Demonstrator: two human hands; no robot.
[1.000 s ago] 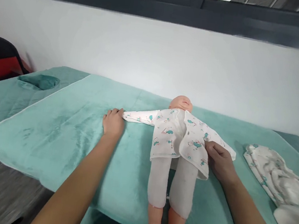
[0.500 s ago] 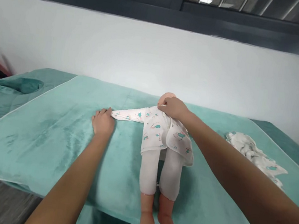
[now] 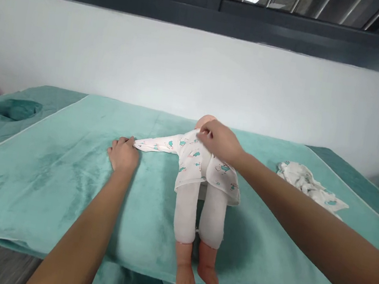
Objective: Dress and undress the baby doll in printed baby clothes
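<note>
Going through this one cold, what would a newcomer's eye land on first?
Probably the doll, on its back mid-picture on the pale green cover, its bare feet at the near edge. Next, its white printed jacket, with one sleeve stretched out to the person's left hand, while the right hand is by the neckline. Crumpled printed cloth lies off to the right.
</note>
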